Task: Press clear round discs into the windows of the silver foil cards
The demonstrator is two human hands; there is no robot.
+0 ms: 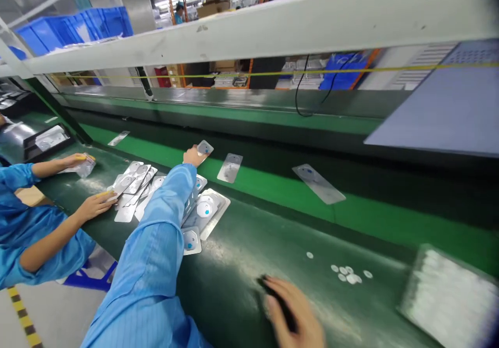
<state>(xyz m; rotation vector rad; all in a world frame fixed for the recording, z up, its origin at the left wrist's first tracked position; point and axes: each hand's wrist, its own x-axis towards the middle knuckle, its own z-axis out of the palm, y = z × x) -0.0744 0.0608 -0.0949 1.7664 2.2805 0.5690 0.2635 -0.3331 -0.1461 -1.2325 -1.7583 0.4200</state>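
Note:
My left hand is stretched out over the green belt, its fingers closed on a thin silvery plate with a rounded end and a blue dot. Below that arm, a pile of similar plates lies on the dark green work surface, some with round white parts and blue dots. Blurred by motion, my right hand hovers low over the near edge, thumb and fingers curled round a slim dark object whose kind I cannot make out. Several small white discs lie beyond it to the right.
Loose plates lie apart on the green belt. A clear-sided box of white pieces stands at the right. On the left, a co-worker's hands touch another plate stack and a clear bag. A white beam crosses above.

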